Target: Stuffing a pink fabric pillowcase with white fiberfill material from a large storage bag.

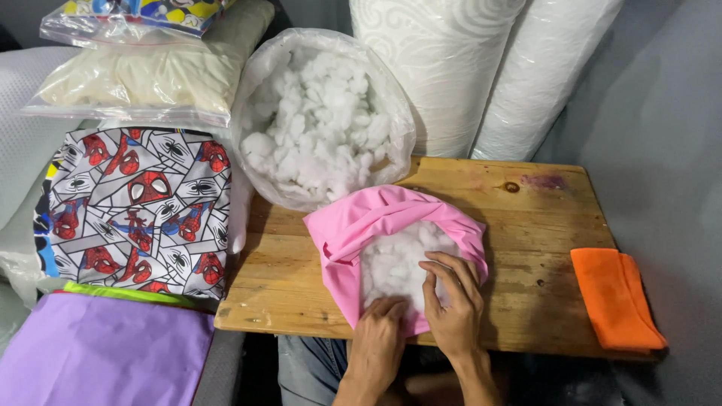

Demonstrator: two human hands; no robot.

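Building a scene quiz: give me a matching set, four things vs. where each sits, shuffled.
Things:
1. pink cover
2. orange cloth
3. stuffing bag
4. purple fabric

Places:
A. right edge of the board
B. bottom left, off the board
C. under both hands, left hand and right hand, near the board's front edge
D. at the board's back left corner

Pairs: 1-C, 2-A, 3-D, 4-B

Stuffing bag (320, 113) behind cover (376, 222) on board (526, 225)
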